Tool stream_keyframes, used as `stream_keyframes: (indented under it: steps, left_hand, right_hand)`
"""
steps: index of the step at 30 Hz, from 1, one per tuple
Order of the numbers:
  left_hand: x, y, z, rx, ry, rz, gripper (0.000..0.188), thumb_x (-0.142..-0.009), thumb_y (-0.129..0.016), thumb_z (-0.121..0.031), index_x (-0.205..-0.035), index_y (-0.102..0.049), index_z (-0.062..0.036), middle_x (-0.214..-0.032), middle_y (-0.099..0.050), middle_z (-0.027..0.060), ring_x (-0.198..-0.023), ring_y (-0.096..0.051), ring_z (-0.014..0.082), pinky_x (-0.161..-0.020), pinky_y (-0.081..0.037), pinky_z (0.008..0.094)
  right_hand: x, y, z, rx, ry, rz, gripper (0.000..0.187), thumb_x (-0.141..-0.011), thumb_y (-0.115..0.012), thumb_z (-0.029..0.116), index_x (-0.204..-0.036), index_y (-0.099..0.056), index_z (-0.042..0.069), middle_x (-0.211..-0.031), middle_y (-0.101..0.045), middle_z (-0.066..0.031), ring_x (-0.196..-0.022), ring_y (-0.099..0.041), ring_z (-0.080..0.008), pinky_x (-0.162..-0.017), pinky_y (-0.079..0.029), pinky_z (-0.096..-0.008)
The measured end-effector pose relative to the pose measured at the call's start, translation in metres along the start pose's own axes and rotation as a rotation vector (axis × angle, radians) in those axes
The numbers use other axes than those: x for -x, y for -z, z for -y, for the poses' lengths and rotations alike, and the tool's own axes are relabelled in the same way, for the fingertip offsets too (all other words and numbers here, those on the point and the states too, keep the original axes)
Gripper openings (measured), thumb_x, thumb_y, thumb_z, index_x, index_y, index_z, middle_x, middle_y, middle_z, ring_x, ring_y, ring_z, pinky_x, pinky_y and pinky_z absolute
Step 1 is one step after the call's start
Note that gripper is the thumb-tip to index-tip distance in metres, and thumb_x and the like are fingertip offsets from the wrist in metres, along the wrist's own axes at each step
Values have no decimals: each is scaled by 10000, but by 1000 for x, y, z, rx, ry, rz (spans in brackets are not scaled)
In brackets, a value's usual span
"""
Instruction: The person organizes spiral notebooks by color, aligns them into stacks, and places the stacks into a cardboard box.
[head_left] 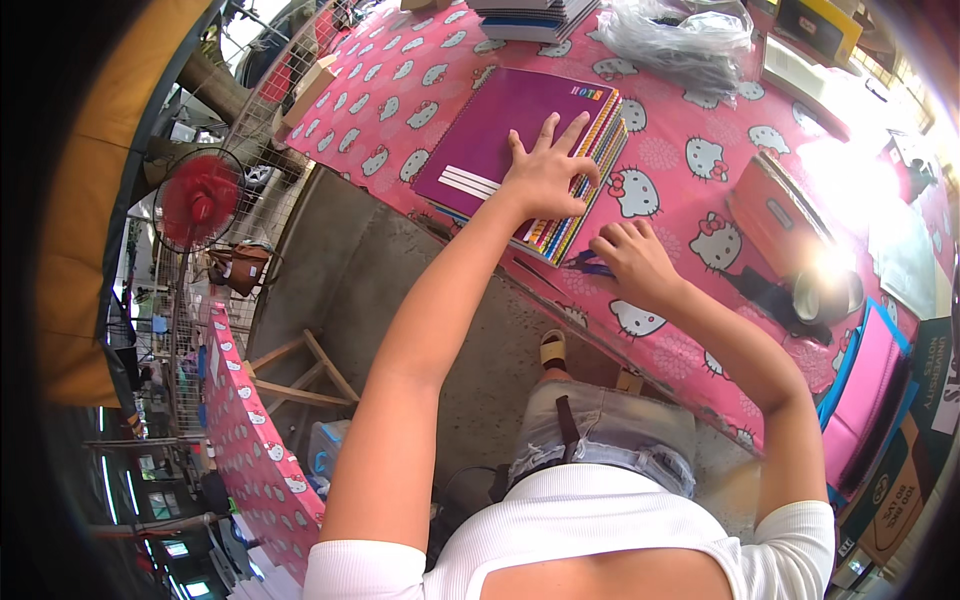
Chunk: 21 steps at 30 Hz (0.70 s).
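The notebooks (475, 130) are smooth-covered paper, the tablecloth (345, 110) looks like glossy plastic, the bag (680, 38) crinkled, shiny plastic, the floor (375, 255) matt concrete.

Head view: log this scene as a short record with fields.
Stack: spiral notebooks, purple one on top
Left hand: fingers spread on the top cover
Right hand: fingers curled, beside the stack's near corner, by a small dark blue item; contact unclear
Surface: pink patterned tablecloth
Beyond the stack: clear plastic bag
Far left: red fan

Head-worn fisheye, above, facing steeply down past torso (590, 515) onto nearby tabletop (665, 215).
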<state>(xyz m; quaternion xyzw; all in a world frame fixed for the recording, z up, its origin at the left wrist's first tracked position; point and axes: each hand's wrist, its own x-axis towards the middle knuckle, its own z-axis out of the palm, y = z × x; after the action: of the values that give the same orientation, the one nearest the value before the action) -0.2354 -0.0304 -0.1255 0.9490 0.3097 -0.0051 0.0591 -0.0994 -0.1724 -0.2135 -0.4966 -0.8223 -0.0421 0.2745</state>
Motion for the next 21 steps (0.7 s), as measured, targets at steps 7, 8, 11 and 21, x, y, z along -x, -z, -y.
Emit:
stream_keyframes:
  steps: [7, 8, 11, 21]
  left_hand:
    - [2, 2, 0, 19, -2, -4, 335, -601, -685, -256, -934, -652, -277, -1569, -110, 54, -1421, -60, 413, -1008, -45, 754]
    - [2, 2, -1, 24, -1, 3, 334, -601, -686, -257, -933, -654, -275, -1570, -107, 54, -1422, -53, 411, -1008, -43, 755]
    - [1, 3, -1, 13, -8, 7, 334, -602, -687, -264, -934, -655, -274, -1571, -100, 54, -1423, -49, 408, -1007, -40, 757]
    - [4, 3, 0, 17, 6, -3, 325, -595, -696, -263, -918, -659, -274, -1568, -117, 61, -1425, -59, 394, -1008, -55, 759]
  right_hand:
    - [-38, 18, -13, -646, -638, 591, 357, -691, -755, 333, -815, -658, 13, -713, -645, -146, -683, -649, -285, -635, -521, -398]
    - [-44, 22, -15, -703, -757, 667, 349, -697, -748, 332, -794, -669, 6, -685, -649, -157, -661, -654, -286, -624, -527, -385]
    - [-49, 23, -16, -619, -804, 710, 381, -710, -746, 359, -858, -670, 16, -768, -675, -159, -735, -666, -298, -675, -529, -398]
    - [-6, 4, 1, -51, -81, 138, 412, -700, -748, 343, -967, -574, 83, -934, -550, -88, -909, -571, -269, -742, -432, -423]
